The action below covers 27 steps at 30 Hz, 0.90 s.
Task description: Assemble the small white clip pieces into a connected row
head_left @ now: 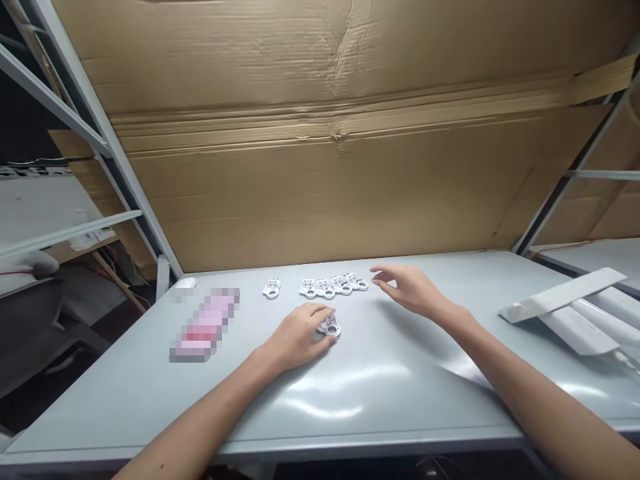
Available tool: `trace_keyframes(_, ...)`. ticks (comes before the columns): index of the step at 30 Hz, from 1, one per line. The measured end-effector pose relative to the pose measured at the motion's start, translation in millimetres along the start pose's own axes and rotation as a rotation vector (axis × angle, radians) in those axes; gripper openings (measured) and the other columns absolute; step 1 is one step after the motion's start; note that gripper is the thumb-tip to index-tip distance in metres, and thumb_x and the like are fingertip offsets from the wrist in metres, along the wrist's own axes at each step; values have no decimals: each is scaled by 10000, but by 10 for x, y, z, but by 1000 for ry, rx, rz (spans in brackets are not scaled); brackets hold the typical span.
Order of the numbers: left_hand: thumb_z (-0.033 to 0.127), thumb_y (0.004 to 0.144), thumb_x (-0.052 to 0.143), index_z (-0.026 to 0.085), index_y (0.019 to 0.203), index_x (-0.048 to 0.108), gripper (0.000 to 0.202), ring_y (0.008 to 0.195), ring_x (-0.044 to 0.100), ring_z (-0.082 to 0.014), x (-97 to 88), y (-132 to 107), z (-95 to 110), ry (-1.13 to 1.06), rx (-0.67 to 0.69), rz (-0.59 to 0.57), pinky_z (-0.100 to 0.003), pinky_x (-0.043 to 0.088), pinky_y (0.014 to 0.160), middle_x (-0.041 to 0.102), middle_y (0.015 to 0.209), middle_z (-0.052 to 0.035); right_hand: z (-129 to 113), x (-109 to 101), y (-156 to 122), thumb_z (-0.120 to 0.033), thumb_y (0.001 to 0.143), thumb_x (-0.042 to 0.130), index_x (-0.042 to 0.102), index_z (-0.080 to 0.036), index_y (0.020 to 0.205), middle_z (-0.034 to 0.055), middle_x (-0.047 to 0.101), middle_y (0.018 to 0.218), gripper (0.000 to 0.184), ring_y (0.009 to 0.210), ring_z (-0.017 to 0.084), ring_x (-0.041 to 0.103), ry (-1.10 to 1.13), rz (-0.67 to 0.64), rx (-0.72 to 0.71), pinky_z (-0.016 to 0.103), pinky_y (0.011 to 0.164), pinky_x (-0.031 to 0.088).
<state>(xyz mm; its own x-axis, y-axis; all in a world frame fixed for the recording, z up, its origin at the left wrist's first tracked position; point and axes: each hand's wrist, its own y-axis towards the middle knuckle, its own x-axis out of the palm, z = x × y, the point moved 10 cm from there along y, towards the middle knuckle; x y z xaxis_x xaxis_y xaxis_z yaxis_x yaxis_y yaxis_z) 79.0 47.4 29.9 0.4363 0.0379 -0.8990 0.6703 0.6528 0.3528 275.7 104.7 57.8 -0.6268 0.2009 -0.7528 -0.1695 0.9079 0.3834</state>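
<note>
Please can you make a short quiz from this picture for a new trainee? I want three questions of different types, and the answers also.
1. Which hand touches the white perforated piece that lies apart from the others: left or right?
2. True or false: the right hand is gripping a piece.
3. How many pieces lie in the row of white pieces on the grey table?

Key:
1. The left hand.
2. False. It is open above the table and holds nothing.
3. Four.
</note>
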Motion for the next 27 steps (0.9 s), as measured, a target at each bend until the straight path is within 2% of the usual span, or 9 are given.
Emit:
trace_keyframes(3,298,857,609,194,1257,591,413,1135,589,-270,-88,1,-111,43,-38,14,-388,483,968,631,1245,-99,107,48,-14,-286,850,538,715,-268,916,35,758,965,190,846,261,693,-155,-112,3,370,717,519)
trace_keyframes(8,320,848,569,205,1232,606,403,1114,593,-284,-316,-35,-502,118,-179,78,-411,487,946,642,1214,-96,190,125,-28,-230,792,575,724,-242,752,65,750,891,155,807,267,662,-251,-196,18,351,665,478)
trace_keyframes(11,325,846,561,197,1194,618,375,1117,589,-291,-390,-50,-682,128,-210,119,-428,471,970,646,1191,-100,236,152,-25,-235,804,573,725,-229,798,83,740,906,152,830,273,656,-307,-209,10,349,686,474)
trace_keyframes(15,345,879,530,182,1166,621,342,1156,565,-278,-404,-48,-816,106,-192,164,-423,446,1019,618,1228,-111,251,135,-21,-272,817,582,716,-230,964,113,698,1064,204,933,307,639,-313,-189,-10,378,738,491)
trace_keyframes(18,357,896,518,184,1207,603,366,1198,541,-272,-362,-42,-902,91,-180,154,-421,424,1049,597,1275,-112,40,169,-44,-286,834,573,710,-248,991,103,676,1100,212,930,306,634,-220,-152,-110,405,770,499)
trace_keyframes(22,350,918,493,185,1242,584,375,1253,513,-265,-282,-36,-999,51,-167,136,-425,383,1089,590,1307,-101,-551,331,-185,-255,923,470,706,-255,1013,87,701,1049,252,922,272,634,-54,-104,-378,424,845,482)
trace_keyframes(24,349,921,489,198,1256,572,378,1323,452,-285,-241,-38,-1064,42,-201,130,-464,330,1125,598,1316,-85,-800,470,-284,-252,920,499,706,-254,1017,80,713,1017,228,978,276,624,3,-141,-478,435,883,472)
trace_keyframes(27,364,932,473,214,1298,545,402,1399,356,-309,-181,-47,-1152,48,-274,104,-513,266,1152,571,1371,-70,-981,682,-394,-277,929,516,705,-245,1037,88,706,1050,220,1017,269,617,65,-270,-530,440,910,470)
